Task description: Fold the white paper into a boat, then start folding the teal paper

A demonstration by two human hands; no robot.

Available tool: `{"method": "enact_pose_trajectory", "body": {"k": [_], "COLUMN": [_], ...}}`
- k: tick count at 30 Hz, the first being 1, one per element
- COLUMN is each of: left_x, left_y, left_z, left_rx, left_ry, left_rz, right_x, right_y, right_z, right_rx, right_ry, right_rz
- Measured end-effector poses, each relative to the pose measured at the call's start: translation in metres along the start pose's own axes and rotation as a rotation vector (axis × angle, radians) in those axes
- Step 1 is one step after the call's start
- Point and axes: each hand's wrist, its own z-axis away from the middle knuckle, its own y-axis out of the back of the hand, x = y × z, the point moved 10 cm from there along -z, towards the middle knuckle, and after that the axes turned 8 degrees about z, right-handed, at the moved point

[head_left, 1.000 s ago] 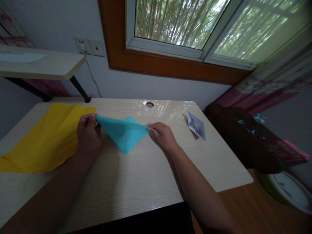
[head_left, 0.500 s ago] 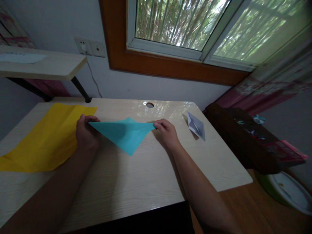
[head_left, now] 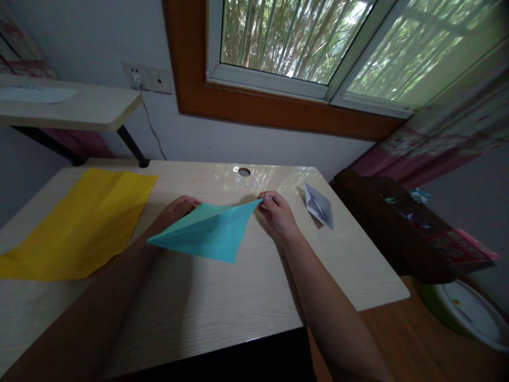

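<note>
A sheet of turquoise paper [head_left: 210, 231], folded into layers, hangs tilted above the desk between my hands. My right hand [head_left: 277, 212] pinches its narrow right corner between thumb and fingers. At the paper's far left edge is my left hand [head_left: 177, 209], its fingers bent together against that edge. The paper hides part of that hand. The sheet's left point sticks out free over my left forearm, and another corner points down toward me.
Yellow paper [head_left: 91, 223] lies creased on the left of the desk [head_left: 238, 302]. A folded white paper piece [head_left: 319, 206] rests at the right. A raised shelf [head_left: 91, 109] stands at the back left. The desk has a round cable hole [head_left: 244, 172] near its back edge.
My left hand has left the paper's left point and moved right to its far edge. The left point has swung down toward me. My right hand has shifted slightly right, still pinching its corner.
</note>
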Motion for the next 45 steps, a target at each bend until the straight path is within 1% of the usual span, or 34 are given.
{"method": "enact_pose_trajectory", "body": {"k": [1,3,5,7,11,13,16,19,21,24,28,31,33,35,39,41,45], "left_x": [-0.008,-0.014,-0.017,-0.021,-0.036,-0.04,-0.04,-0.035,-0.032,-0.029,-0.029,-0.024,-0.02,-0.017,-0.016,-0.014,-0.001], "left_y": [-0.01,-0.019,-0.024,-0.026,-0.028,-0.032,-0.035,-0.032,-0.028,-0.015,0.003,0.01,0.014,0.019,0.029,0.031,0.026], "left_z": [0.003,0.009,0.013,0.017,0.022,0.022,0.02,0.017,0.015,0.011,0.007,0.006,0.005,0.005,0.003,0.003,0.003], "left_rx": [-0.094,-0.163,-0.18,-0.174,-0.162,-0.193,-0.228,-0.188,-0.137,-0.033,0.109,0.186,0.224,0.264,0.312,0.296,0.221], "left_ry": [0.072,0.129,0.153,0.199,0.332,0.343,0.295,0.241,0.211,0.175,0.145,0.099,0.071,0.046,-0.019,-0.065,-0.192], "left_rz": [-0.068,-0.149,-0.157,-0.113,0.055,0.132,0.147,0.135,0.132,0.132,0.123,0.137,0.15,0.136,0.066,-0.044,-0.424], "right_x": [-0.001,-0.001,-0.003,-0.006,-0.008,-0.007,-0.007,-0.006,-0.005,-0.004,0.003,0.005,0.006,0.008,0.01,0.009,0.007], "right_y": [-0.001,-0.002,-0.004,-0.007,-0.014,-0.017,-0.019,-0.023,-0.027,-0.035,-0.05,-0.055,-0.053,-0.046,-0.031,-0.028,-0.026], "right_z": [0.001,0.002,0.003,0.004,0.005,0.005,0.006,0.008,0.009,0.012,0.019,0.024,0.023,0.019,0.011,0.009,0.009], "right_rx": [-0.002,-0.003,-0.012,-0.028,-0.057,-0.075,-0.091,-0.119,-0.146,-0.21,-0.33,-0.372,-0.348,-0.285,-0.155,-0.133,-0.114], "right_ry": [-0.008,-0.026,-0.035,-0.027,-0.016,-0.015,-0.002,-0.004,-0.008,-0.022,-0.112,-0.186,-0.219,-0.235,-0.212,-0.192,-0.162], "right_rz": [-0.016,-0.061,-0.112,-0.139,-0.082,-0.059,-0.042,-0.044,-0.083,-0.113,-0.103,-0.174,-0.228,-0.262,-0.275,-0.27,-0.222]}}
